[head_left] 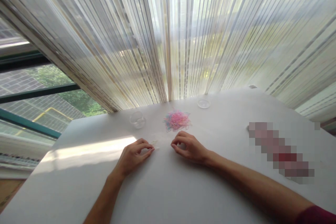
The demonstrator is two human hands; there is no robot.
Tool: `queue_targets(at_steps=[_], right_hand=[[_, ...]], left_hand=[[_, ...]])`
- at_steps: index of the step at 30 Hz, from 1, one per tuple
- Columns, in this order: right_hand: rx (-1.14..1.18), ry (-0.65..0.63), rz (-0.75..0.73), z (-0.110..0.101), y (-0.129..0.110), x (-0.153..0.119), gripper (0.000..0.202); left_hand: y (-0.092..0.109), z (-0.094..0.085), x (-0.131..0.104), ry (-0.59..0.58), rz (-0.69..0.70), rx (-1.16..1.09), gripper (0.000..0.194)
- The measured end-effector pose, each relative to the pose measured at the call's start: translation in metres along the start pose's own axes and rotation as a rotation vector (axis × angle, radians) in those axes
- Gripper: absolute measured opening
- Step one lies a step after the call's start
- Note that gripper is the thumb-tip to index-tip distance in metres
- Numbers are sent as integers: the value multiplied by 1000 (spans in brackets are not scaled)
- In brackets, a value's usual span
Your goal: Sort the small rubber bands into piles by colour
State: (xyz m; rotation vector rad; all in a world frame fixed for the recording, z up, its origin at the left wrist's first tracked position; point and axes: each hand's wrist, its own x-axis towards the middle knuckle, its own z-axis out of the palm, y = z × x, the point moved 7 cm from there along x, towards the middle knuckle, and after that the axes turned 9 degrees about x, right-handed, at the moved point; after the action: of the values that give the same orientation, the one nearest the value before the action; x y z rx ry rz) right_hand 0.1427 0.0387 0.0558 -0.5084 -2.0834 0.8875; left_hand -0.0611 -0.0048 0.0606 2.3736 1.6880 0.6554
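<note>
Over the white table, my left hand (134,155) has its thumb and forefinger nearly together in a pinch. At its fingertips lies a small cluster of pale, thin pieces (154,143), perhaps elastic bands; whether one is between the fingers I cannot make out. My right hand (190,148) is curled, thumb and forefinger meeting at the tips. Anything in that pinch is too small to see. Just beyond my right hand is a loose pile of thin pink, blue and pale elastic bands (177,120).
A clear round plastic container (138,120) stands left of the pile. Toward the table's back edge lies a clear round lid (204,103). A blurred-out long object (279,150) rests at the right of the white table (147,196). Striped sheer curtains (168,35) hang behind.
</note>
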Motion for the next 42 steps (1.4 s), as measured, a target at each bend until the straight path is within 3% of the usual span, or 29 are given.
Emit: queue_targets(at_steps=[3, 7, 11, 14, 17, 23, 27, 31, 37, 42], right_hand=[[-69, 161, -72, -21, 1, 3, 9], [-225, 371, -71, -63, 14, 6, 12], [-310, 501, 109, -98, 46, 3, 16], [-273, 545, 270, -110, 70, -1, 18], [-258, 532, 331, -111, 79, -3, 19], [-326, 375, 316, -100, 75, 1, 15], [-403, 275, 267, -94, 69, 2, 11], [-452, 179, 208, -86, 63, 2, 7], [-485, 180, 235, -85, 65, 1, 6], [-455, 230, 244, -89, 65, 1, 6]], left_hand=[[-23, -3, -2, -25, -102, 10, 24], [-27, 3, -4, -82, -128, -10, 26], [-25, 6, -4, -73, -148, 1, 25], [-27, 5, -3, -71, -168, 10, 25], [-28, 4, -2, -70, -183, 11, 23], [-30, 4, -3, -56, -210, 17, 25], [-35, 2, -4, -13, -234, 6, 28], [-25, 3, -3, -3, -168, 36, 26], [-9, 5, -3, -43, -105, 89, 21], [-12, 2, -4, -41, -119, 103, 21]])
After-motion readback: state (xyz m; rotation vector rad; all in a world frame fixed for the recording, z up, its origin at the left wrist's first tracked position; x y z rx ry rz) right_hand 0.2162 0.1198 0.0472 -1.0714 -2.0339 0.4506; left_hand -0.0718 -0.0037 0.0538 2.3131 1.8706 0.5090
